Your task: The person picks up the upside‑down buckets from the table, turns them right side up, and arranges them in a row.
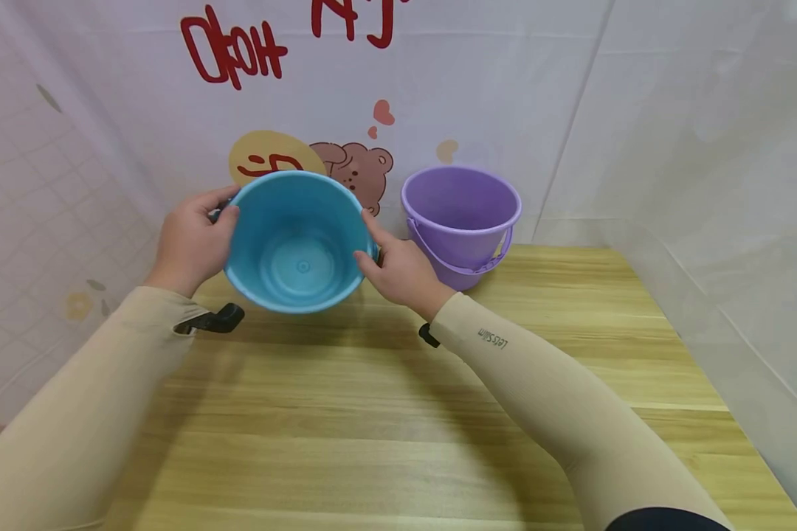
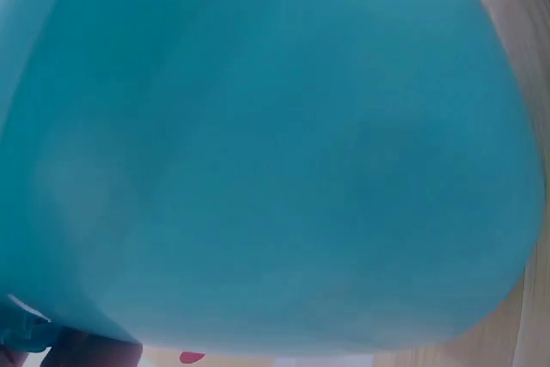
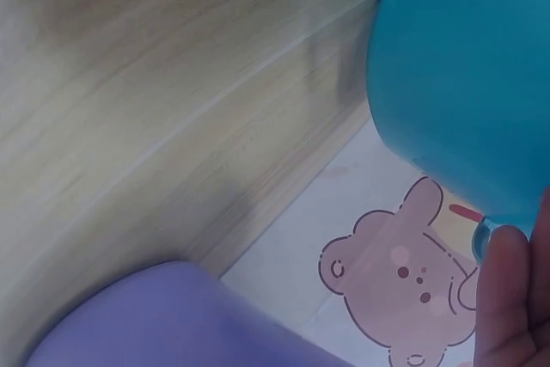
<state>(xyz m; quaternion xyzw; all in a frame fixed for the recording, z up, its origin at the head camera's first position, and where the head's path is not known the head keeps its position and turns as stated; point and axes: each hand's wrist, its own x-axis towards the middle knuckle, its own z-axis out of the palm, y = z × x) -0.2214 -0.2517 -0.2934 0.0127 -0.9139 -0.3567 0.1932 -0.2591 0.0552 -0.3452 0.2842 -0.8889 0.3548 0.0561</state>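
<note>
A blue plastic bucket (image 1: 299, 243) is tilted so that its open mouth and round inner base face the head camera. My left hand (image 1: 195, 236) grips its rim on the left, thumb over the edge. On the opposite side my right hand (image 1: 401, 269) holds the rim, its thumb and index finger at the edge. The bucket's outer wall (image 2: 284, 152) fills most of the left wrist view. In the right wrist view, fingers (image 3: 503, 298) lie beside the blue wall (image 3: 464, 83).
A purple bucket (image 1: 461, 199) with its handle hanging down in front stands at the back, right of my right hand. The wooden table (image 1: 345, 420) runs to a white printed curtain (image 1: 505, 88) with a cartoon bear (image 1: 361, 177).
</note>
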